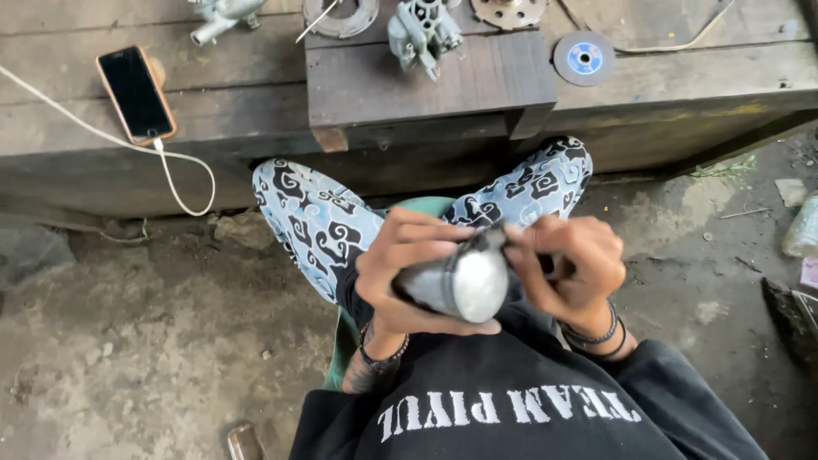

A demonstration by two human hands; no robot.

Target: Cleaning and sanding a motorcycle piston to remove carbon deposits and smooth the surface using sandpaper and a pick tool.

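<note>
Hands meet at the centre of the view, over the lap of a seated person in patterned trousers (324,217). Left hand (407,273) is wrapped around a short grey metal cylinder (456,285), fingers curled over its top and thumb under it, so it is clamped firmly on the body. Right hand (569,271) comes in from 3 o'clock, its fingertips pinched at the cylinder's upper edge on something dark and small that I cannot make out.

Cylinder's long axis runs from about 10 o'clock to 4 o'clock, with its flat, pale round end pointing toward 4 o'clock and slightly up at the camera. Left hand is the nearer one, carrying the weight.

Beyond, at 12 o'clock, a wooden bench (426,85) bears a metal casting (423,32), a grinding disc (584,58) and a phone (136,94) on its cable.
</note>
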